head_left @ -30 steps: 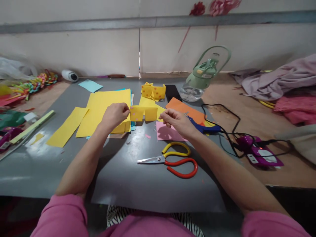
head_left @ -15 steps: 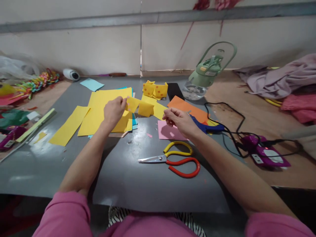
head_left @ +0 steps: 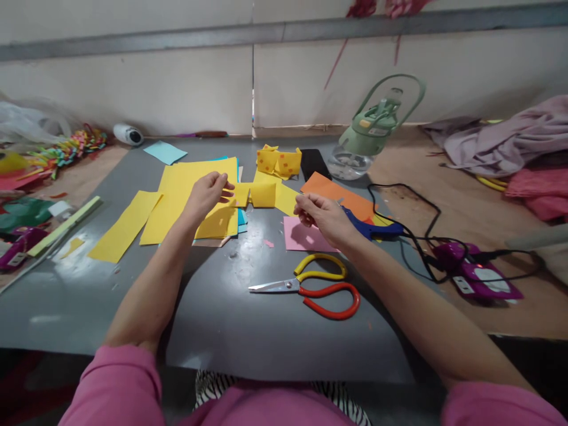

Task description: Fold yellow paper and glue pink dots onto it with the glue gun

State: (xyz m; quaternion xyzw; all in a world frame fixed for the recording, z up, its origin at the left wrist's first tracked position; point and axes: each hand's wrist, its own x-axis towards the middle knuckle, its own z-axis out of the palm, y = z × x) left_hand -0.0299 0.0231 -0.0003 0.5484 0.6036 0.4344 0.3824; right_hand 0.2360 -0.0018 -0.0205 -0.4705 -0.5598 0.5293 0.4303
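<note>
A yellow folded paper bow (head_left: 262, 194) stands in the middle, pinched narrow at its centre. My left hand (head_left: 206, 194) is at the bow's left end, fingers loosely curled and apart; it does not appear to grip the bow. My right hand (head_left: 317, 214) hovers over a pink paper sheet (head_left: 295, 238), fingertips pressed together; anything between them is too small to make out. Behind the bow sits another yellow paper bow (head_left: 279, 163) with orange spots. Scissors (head_left: 290, 286) with one yellow and one red handle lie in front of both hands.
Yellow paper sheets (head_left: 177, 195) lie stacked at left, near a yellow strip (head_left: 126, 228). At right are orange paper (head_left: 337, 194), a blue-handled glue gun (head_left: 373, 228), black cables and a purple power strip (head_left: 479, 275). A green-topped bottle (head_left: 368, 133) and black phone (head_left: 315, 164) stand behind.
My left hand's fingers have opened from a pinch on the bow's left end. The bow has turned and sits more level. My right hand has barely moved.
</note>
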